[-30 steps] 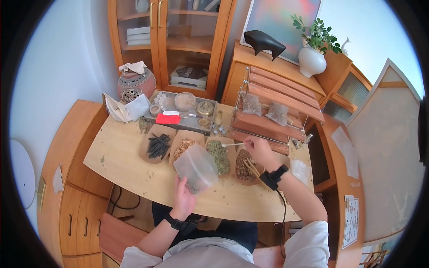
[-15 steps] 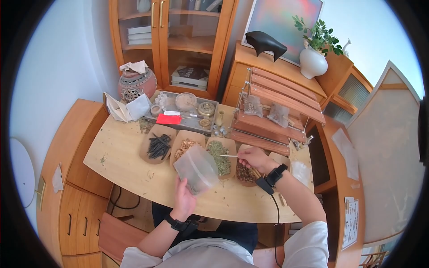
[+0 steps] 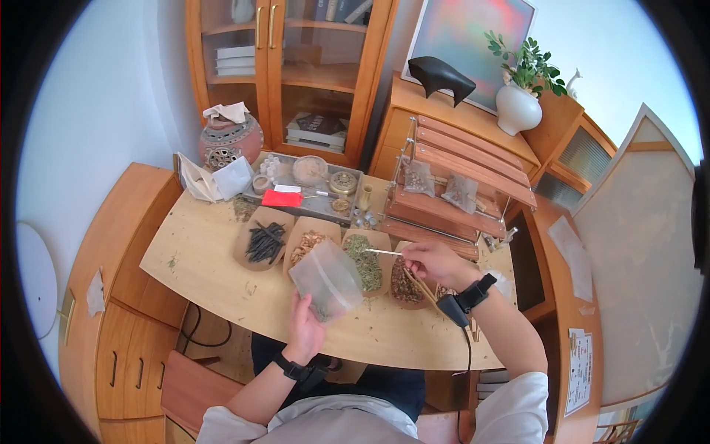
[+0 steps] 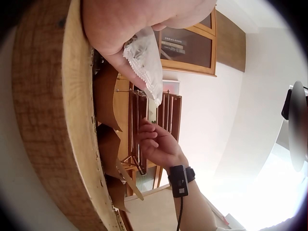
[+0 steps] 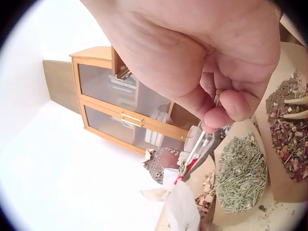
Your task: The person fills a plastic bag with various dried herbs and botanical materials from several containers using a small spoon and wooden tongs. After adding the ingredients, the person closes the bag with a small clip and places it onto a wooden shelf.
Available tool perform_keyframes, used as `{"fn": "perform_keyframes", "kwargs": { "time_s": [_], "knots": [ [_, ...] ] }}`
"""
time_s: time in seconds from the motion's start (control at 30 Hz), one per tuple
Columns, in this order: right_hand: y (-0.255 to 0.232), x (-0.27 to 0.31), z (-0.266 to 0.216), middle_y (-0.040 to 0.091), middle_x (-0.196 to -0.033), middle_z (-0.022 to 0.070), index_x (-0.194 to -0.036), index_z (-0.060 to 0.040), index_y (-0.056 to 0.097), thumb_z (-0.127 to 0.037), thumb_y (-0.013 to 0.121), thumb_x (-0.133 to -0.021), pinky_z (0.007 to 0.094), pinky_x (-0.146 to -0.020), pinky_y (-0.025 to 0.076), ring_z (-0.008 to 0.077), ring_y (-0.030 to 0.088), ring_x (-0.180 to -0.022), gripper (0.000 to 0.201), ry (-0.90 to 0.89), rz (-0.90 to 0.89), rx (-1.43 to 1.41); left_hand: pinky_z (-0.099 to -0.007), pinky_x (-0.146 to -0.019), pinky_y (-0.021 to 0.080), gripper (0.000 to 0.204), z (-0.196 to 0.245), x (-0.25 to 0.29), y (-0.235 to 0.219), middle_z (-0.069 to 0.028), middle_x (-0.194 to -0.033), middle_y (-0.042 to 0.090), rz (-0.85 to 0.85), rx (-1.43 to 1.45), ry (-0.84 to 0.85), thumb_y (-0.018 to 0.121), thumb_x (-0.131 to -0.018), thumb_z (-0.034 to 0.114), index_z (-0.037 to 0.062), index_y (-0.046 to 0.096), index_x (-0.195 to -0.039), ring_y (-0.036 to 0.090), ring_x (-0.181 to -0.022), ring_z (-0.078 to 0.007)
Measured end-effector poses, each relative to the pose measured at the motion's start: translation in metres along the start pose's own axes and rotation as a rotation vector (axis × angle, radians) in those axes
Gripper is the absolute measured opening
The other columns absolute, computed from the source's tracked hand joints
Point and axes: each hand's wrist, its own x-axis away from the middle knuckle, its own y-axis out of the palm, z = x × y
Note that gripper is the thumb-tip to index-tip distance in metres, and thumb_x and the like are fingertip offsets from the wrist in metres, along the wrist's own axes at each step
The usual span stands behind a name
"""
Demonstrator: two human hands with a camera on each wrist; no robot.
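Note:
My left hand (image 3: 305, 333) holds a translucent zip bag (image 3: 325, 280) tilted over the table's near side, with some dried bits low inside it. Between thumb and fingers, my right hand (image 3: 438, 265) pinches a thin white spoon (image 3: 384, 252). Its tip lies over the paper tray of green dried herb (image 3: 362, 270), and the right wrist view shows a bit of green herb (image 5: 183, 167) at that end. Under the right hand is a tray of reddish dried petals (image 3: 403, 285) with wooden tongs (image 5: 296, 108) lying in it.
Left of the herb stand trays of wood chips (image 3: 307, 243) and black sticks (image 3: 266, 243). Behind them is a grey tray (image 3: 310, 207) with jars and a red packet (image 3: 281, 198). A tiered wooden rack (image 3: 451, 200) with small bags stands at the back right.
My right hand has come down toward me with the spoon, from behind the petal tray to over it, and shifted slightly right lately. The left hand and bag stay nearly still.

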Motion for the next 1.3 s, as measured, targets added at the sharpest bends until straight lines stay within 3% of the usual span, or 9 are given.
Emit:
{"fn": "perform_keyframes", "kwargs": {
  "time_s": [0.1, 0.2, 0.3, 0.4, 0.63, 0.87, 1.07, 1.17, 1.3],
  "knots": [
    [0.018, 0.018, -0.014, 0.064, -0.080, 0.0019, -0.102, 0.0016, 0.067, -0.012, 0.058, -0.101, 0.0209, -0.058, 0.047, 0.0076, 0.058, -0.070, 0.017, -0.051, 0.024, 0.136, -0.0515, -0.107, 0.046, 0.045, -0.001, -0.001, -0.002, -0.0098, -0.150, 0.042, -0.006, 0.003, -0.002, 0.039, -0.106, 0.027, 0.0138, 0.032, -0.148, 0.044, -0.139, -0.0275],
    [0.035, 0.024, -0.004, 0.067, -0.076, 0.0053, -0.101, 0.0022, 0.068, -0.012, 0.060, -0.098, 0.0251, -0.062, 0.050, 0.0110, 0.061, -0.068, 0.017, -0.344, 0.105, 0.439, -0.0515, -0.106, 0.046, 0.045, -0.002, -0.001, -0.002, -0.0099, -0.150, 0.043, -0.015, -0.001, 0.002, 0.039, -0.106, 0.028, 0.0140, 0.032, -0.148, 0.044, -0.138, -0.0281],
    [0.052, 0.049, -0.020, 0.069, -0.076, 0.0102, -0.100, 0.0015, 0.069, -0.012, 0.063, -0.095, 0.0294, -0.065, 0.052, 0.0154, 0.063, -0.066, 0.016, -0.532, 0.278, 0.651, -0.0513, -0.107, 0.046, 0.046, -0.001, 0.000, -0.001, -0.0097, -0.150, 0.043, 0.004, 0.001, -0.005, 0.040, -0.106, 0.029, 0.0140, 0.033, -0.148, 0.044, -0.138, -0.0284],
    [0.050, 0.058, -0.030, 0.069, -0.080, 0.0155, -0.100, -0.0006, 0.070, -0.009, 0.064, -0.091, 0.0350, -0.066, 0.053, 0.0246, 0.066, -0.067, 0.014, -0.570, 0.434, 0.723, -0.0511, -0.109, 0.043, 0.047, -0.003, 0.000, -0.009, -0.0090, -0.150, 0.043, 0.014, 0.061, -0.012, 0.042, -0.105, 0.030, 0.0142, 0.034, -0.148, 0.044, -0.139, -0.0282],
    [0.053, 0.026, 0.002, 0.070, -0.085, 0.0195, -0.087, -0.0037, 0.070, -0.012, 0.060, -0.087, 0.0462, -0.075, 0.056, 0.0379, 0.068, -0.080, 0.013, -0.851, 0.424, 1.047, -0.0488, -0.114, 0.037, 0.052, 0.012, 0.011, -0.016, -0.0078, -0.151, 0.043, 0.009, 0.131, 0.034, 0.045, -0.103, 0.033, 0.0134, 0.035, -0.150, 0.043, -0.139, -0.0268],
    [0.085, 0.030, 0.000, 0.070, -0.088, 0.0195, -0.093, -0.0034, 0.072, -0.013, 0.061, -0.089, 0.0458, -0.079, 0.055, 0.0381, 0.068, -0.085, 0.015, -0.701, 0.270, 0.933, -0.0446, -0.114, 0.038, 0.052, 0.021, 0.025, -0.014, -0.0081, -0.148, 0.049, 0.020, 0.159, 0.018, 0.045, -0.102, 0.033, 0.0078, 0.039, -0.148, 0.046, -0.137, -0.0254],
    [0.075, 0.024, 0.001, 0.070, -0.092, 0.0213, -0.094, -0.0022, 0.072, -0.014, 0.061, -0.091, 0.0455, -0.079, 0.054, 0.0397, 0.067, -0.087, 0.016, -0.814, 0.385, 0.822, -0.0422, -0.113, 0.038, 0.051, 0.020, 0.030, -0.019, -0.0086, -0.146, 0.051, 0.031, 0.167, 0.043, 0.046, -0.102, 0.032, 0.0060, 0.042, -0.145, 0.048, -0.135, -0.0256],
    [0.077, 0.026, -0.010, 0.069, -0.093, 0.0225, -0.094, -0.0021, 0.071, -0.014, 0.061, -0.091, 0.0462, -0.080, 0.053, 0.0406, 0.066, -0.088, 0.016, -0.789, 0.436, 0.821, -0.0412, -0.101, 0.044, 0.048, 0.019, 0.030, -0.025, -0.0068, -0.140, 0.056, 0.053, 0.179, 0.029, 0.043, -0.102, 0.034, 0.0073, 0.046, -0.142, 0.053, -0.127, -0.0238],
    [0.096, 0.015, -0.011, 0.068, -0.091, 0.0235, -0.091, -0.0015, 0.070, -0.014, 0.061, -0.091, 0.0481, -0.078, 0.053, 0.0418, 0.066, -0.088, 0.015, -0.796, 0.399, 0.717, -0.0403, -0.100, 0.044, 0.048, 0.021, 0.031, -0.022, -0.0060, -0.140, 0.056, 0.054, 0.157, 0.030, 0.043, -0.101, 0.035, 0.0078, 0.047, -0.141, 0.053, -0.127, -0.0234]
  ]
}}
